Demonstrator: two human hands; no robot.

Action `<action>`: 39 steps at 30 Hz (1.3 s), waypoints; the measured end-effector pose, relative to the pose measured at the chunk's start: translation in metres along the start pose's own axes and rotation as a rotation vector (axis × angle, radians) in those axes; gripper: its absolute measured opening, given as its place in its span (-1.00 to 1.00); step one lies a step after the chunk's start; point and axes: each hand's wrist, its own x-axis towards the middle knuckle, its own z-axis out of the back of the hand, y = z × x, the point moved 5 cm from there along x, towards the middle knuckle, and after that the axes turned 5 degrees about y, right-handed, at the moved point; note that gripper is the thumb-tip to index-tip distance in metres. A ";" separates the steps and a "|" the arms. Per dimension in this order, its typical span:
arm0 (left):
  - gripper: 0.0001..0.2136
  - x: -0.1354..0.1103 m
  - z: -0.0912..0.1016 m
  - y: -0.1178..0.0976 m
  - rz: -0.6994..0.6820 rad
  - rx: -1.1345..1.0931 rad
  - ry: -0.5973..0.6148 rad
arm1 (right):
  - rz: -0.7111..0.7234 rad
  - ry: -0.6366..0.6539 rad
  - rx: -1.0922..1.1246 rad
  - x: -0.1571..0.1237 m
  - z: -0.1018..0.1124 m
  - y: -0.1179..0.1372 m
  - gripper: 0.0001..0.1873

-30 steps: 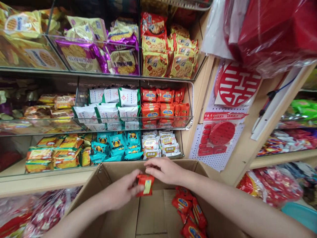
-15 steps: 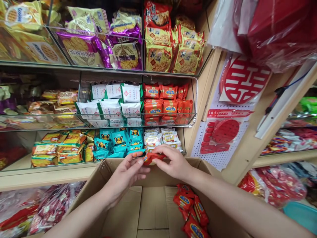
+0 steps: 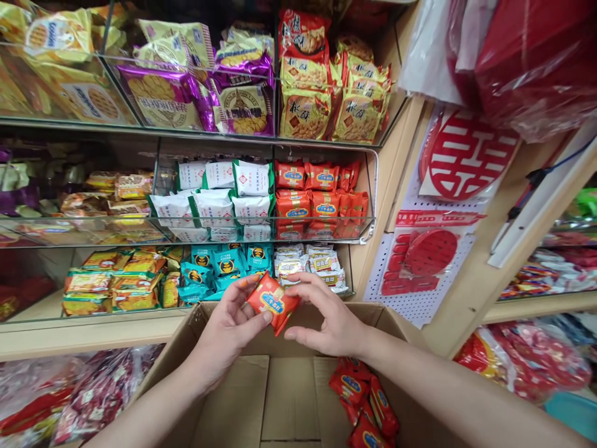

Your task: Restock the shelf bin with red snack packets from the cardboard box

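Observation:
A red biscuit packet (image 3: 274, 301) with a blue and gold label is held face-up above a cardboard box (image 3: 224, 398). My left hand (image 3: 236, 320) grips its left side between thumb and fingers. Close to the packet's right edge is my right hand (image 3: 326, 314), thumb and fingers spread apart; a fingertip may be touching the corner. Several similar red packets (image 3: 364, 398) lie in a pile on the right side of the box floor. More red packets (image 3: 308, 199) stand stacked in the middle shelf compartment.
White-and-green packets (image 3: 212, 202) fill the compartment beside the red stack. Teal packets (image 3: 224, 267) and white packets (image 3: 310, 264) sit on the lower shelf. Glass fronts (image 3: 209, 227) edge the shelves. Red decorations (image 3: 429, 249) hang on a pegboard at the right.
The red packet has been turned from edge-on to face-up. My left hand now grips it, while my right hand has loosened and its fingers have spread. The view has shifted slightly.

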 end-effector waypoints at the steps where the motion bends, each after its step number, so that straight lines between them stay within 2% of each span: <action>1: -0.53 0.000 0.001 0.000 0.001 0.005 -0.004 | -0.049 0.011 0.049 -0.001 -0.003 -0.004 -0.44; 5: -0.50 0.000 0.003 0.005 0.024 0.043 0.003 | -0.191 0.042 0.099 -0.003 -0.013 -0.013 -0.42; 8: -0.54 0.001 0.002 0.010 0.018 0.067 0.020 | -0.229 0.045 0.108 0.000 -0.014 -0.014 -0.51; 12: -0.52 0.002 -0.003 0.012 -0.031 0.073 0.049 | -0.267 0.011 0.159 0.004 -0.008 -0.012 -0.64; 15: -0.50 0.001 -0.004 0.011 -0.063 0.100 -0.008 | -0.262 -0.067 0.113 0.010 0.007 -0.006 -0.69; 18: -0.52 0.002 -0.001 0.011 -0.058 0.144 -0.057 | -0.204 -0.236 -0.033 0.022 0.044 0.005 -0.69; 21: -0.55 0.005 0.001 0.013 -0.047 0.175 -0.029 | -0.133 -0.430 -0.300 0.039 0.102 0.018 -0.67; 23: -0.57 0.006 0.000 0.017 -0.035 0.187 0.018 | -0.154 -0.535 -0.545 0.052 0.143 0.022 -0.65; 25: -0.60 0.005 0.000 0.022 -0.030 0.200 0.052 | -0.222 -0.562 -0.777 0.067 0.177 0.020 -0.65; 27: -0.63 0.004 -0.002 0.027 -0.034 0.216 0.084 | -0.315 -0.514 -0.941 0.080 0.199 0.013 -0.66; 29: -0.65 0.001 -0.005 0.031 -0.029 0.237 0.129 | -0.402 -0.431 -1.035 0.091 0.209 0.004 -0.69; 33: -0.67 -0.004 -0.011 0.036 0.020 0.309 0.240 | -0.502 -0.281 -1.137 0.101 0.207 -0.002 -0.74; 39: -0.67 -0.008 -0.015 0.034 0.026 0.357 0.272 | -0.622 -0.101 -1.271 0.102 0.202 -0.004 -0.81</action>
